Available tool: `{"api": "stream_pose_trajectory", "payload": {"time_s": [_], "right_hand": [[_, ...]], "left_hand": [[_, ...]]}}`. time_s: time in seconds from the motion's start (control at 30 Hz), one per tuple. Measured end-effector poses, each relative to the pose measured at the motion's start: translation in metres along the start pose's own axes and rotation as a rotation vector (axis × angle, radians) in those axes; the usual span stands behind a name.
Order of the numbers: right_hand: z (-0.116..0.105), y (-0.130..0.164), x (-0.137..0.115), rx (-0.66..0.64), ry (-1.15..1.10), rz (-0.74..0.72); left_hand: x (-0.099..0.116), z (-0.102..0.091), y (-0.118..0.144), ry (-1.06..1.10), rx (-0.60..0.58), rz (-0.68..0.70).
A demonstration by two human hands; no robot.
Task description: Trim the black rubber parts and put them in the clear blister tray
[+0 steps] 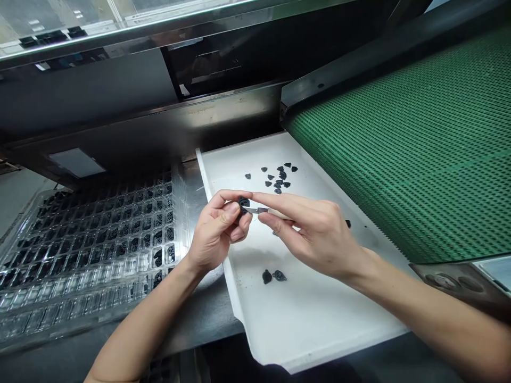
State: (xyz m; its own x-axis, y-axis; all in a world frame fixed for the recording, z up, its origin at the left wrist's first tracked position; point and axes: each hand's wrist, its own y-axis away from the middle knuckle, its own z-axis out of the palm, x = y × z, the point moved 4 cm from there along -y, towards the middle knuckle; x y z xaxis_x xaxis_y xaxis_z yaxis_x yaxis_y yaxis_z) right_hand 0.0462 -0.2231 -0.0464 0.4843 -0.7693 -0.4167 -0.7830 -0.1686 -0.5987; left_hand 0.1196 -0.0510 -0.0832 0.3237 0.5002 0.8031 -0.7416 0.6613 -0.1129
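Glare from the overhead light washes out the near rows of the clear blister tray (80, 255), so I cannot tell which of those pockets are filled; the farther pockets hold small black parts. My forearms are cut off by the lower edge of the view, and the machine housing (120, 96) behind is too dark to read.

My left hand (215, 231) has its grip pinched shut on a small black moulded part (243, 202), thumb and forefinger clamping it above the white tray (319, 319). My right hand (319, 234) has its grip closed on a thin metal blade (259, 210), forefinger stretched along it, the tip touching the part. How much of the blade's handle lies inside the palm I cannot make out.

On the white tray, a loose cluster of black parts (279, 178) lies near the far end, and a pair of black parts (272, 276) sits just below my hands. One more dark piece (348, 224) peeks out beyond my right knuckles, half hidden. The green conveyor belt (419, 149) runs along the tray's right side. The worktop (207, 314) shows between the two trays.
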Motion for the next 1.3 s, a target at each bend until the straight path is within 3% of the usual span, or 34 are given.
{"api": "stream_pose_trajectory", "payload": {"time_s": [0.3,0.63,0.9,1.03,1.2,1.3], "right_hand": [[-0.006,-0.007,0.000,0.046,-0.060,-0.019],[-0.002,-0.005,-0.003,-0.002,-0.051,-0.036],[-0.007,-0.007,-0.006,0.025,-0.148,-0.018],[-0.009,-0.010,-0.006,0.011,-0.266,0.072],[0.000,-0.008,0.004,-0.046,-0.489,0.388],[0.006,-0.007,0.004,-0.098,-0.578,0.463]], "left_hand": [[0.002,0.003,0.001,-0.010,0.012,-0.005],[0.000,0.000,0.001,-0.001,0.058,-0.001],[0.001,0.004,-0.001,-0.003,0.028,-0.021],[0.001,0.011,0.001,-0.025,0.031,-0.035],[-0.006,0.025,0.010,0.006,-0.040,-0.050],[-0.008,0.030,0.015,0.014,-0.065,-0.020]]}}
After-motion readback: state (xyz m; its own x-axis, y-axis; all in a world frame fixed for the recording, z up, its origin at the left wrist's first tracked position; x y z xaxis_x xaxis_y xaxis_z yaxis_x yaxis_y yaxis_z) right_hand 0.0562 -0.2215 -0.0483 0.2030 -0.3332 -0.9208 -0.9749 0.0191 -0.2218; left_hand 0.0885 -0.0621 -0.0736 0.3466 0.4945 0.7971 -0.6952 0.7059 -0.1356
